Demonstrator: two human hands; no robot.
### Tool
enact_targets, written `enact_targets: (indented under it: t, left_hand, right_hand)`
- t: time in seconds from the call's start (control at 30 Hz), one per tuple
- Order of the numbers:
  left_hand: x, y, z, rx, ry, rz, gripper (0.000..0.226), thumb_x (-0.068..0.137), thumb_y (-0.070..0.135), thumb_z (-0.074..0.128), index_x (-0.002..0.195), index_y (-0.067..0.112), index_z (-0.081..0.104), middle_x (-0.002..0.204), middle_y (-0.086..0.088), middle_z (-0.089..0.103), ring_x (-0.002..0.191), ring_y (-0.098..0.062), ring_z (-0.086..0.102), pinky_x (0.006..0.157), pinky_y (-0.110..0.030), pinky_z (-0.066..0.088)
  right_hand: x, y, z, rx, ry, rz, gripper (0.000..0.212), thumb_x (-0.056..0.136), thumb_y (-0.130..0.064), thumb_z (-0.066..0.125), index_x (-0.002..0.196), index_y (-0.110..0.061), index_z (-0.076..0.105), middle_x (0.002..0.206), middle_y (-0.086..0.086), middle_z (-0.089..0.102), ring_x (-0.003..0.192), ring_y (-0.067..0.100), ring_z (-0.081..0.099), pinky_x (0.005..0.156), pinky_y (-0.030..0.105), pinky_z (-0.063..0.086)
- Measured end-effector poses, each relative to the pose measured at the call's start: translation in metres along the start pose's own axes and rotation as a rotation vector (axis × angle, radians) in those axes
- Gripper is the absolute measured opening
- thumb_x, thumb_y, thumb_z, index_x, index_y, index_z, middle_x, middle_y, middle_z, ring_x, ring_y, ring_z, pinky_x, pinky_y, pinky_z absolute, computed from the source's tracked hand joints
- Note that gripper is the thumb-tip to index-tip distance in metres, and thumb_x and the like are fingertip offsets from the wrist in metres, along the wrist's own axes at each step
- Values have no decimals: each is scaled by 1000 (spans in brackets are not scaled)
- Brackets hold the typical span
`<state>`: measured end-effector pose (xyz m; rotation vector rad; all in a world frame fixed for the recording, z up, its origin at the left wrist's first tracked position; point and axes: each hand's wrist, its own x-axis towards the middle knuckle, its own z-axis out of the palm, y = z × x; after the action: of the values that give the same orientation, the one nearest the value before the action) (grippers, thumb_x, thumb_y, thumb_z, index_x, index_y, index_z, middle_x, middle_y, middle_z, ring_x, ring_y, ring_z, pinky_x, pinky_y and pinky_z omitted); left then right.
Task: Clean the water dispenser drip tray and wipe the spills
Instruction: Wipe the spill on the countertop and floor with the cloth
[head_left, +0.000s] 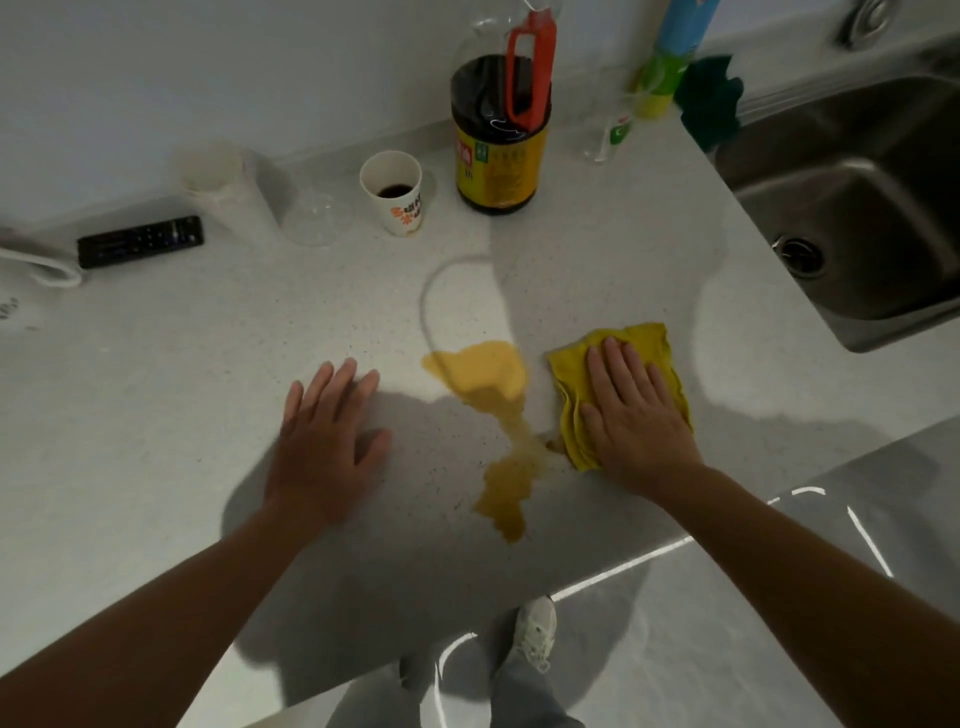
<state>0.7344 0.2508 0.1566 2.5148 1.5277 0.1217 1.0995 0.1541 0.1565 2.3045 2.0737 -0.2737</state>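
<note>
A yellow-brown spill (493, 384) lies on the pale speckled counter (208, 374), running from a wide pool down toward the front edge, with a thin curved trail above it. Just right of the spill sits a folded yellow cloth (569, 400). My right hand (634, 415) presses flat on the cloth, fingers spread. To the left of the spill, my left hand (327, 441) rests flat on the bare counter, holding nothing. No water dispenser or drip tray is in view.
At the back stand a dark sauce bottle (498, 150) with a red handle, a paper cup (392, 192) holding dark liquid, a clear glass (311, 218), a white roll (223, 182), a black remote (140, 241) and spray bottles (660, 78). A steel sink (857, 197) lies to the right.
</note>
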Motion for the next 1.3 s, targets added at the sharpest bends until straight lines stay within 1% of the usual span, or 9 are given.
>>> enact_targets:
  t: [0.23,0.37,0.5,0.7,0.83,0.9,1.07,1.17,1.3]
  left_hand:
    - [0,0,2,4,36,10,69,95,48,44,155,15,44,163,-18,40,153,-39,31,125,-60,19]
    - [-5,2,4,-20,136,45,62,97,41,51,150,9,52,158,-22,47,148,-44,39,122,-62,23]
    - [-6,-1,3,-28,58,42,67,99,46,42,155,10,43,164,-18,37,153,-40,29,126,-59,15]
    - [-7,-4,3,-48,55,54,64,101,44,40,156,12,37,165,-16,34,154,-38,25,126,-61,14]
    - [-5,-4,6,-37,35,31,65,101,48,37,158,17,32,168,-13,31,157,-35,21,127,-60,13]
    - [-3,-5,8,-23,20,27,68,100,50,37,159,18,32,168,-13,31,157,-35,20,127,-59,13]
    - [0,-4,7,-18,10,26,69,97,49,40,159,18,34,167,-13,31,156,-37,21,126,-61,12]
    - [2,-5,6,-13,-6,17,70,98,51,41,160,19,33,168,-11,30,157,-35,20,127,-59,10]
    - [1,-7,5,-45,-6,16,70,97,49,43,160,20,34,169,-11,30,158,-34,19,127,-59,10]
  right_hand:
    - [-82,-57,13,12,-62,212,75,103,-55,6,163,-12,-2,172,13,-3,158,32,-4,128,53,10]
    - [-104,-120,17,41,-38,388,77,103,-53,16,163,-4,15,170,21,15,158,40,11,126,56,14]
    - [-89,-177,20,106,1,579,79,101,-53,28,159,1,28,166,27,26,154,45,23,123,60,20]
    - [-41,-189,20,166,40,742,91,96,-62,31,157,4,30,161,32,31,150,49,31,119,63,25]
    - [-6,-160,15,65,122,640,83,95,-57,37,146,7,50,148,35,49,136,51,50,108,65,42]
    - [12,-137,13,64,145,529,86,94,-59,32,151,5,43,154,33,42,142,50,42,114,65,34]
    - [65,-61,-3,22,-70,102,97,88,-73,14,165,-15,8,173,14,4,159,33,3,126,53,7]
    - [88,-33,-15,-20,-121,-165,95,91,-74,21,165,-17,6,173,12,2,159,33,1,126,57,10]
    - [69,-33,-10,-46,-82,-283,88,96,-68,27,165,-16,10,173,13,7,158,35,6,125,60,14]
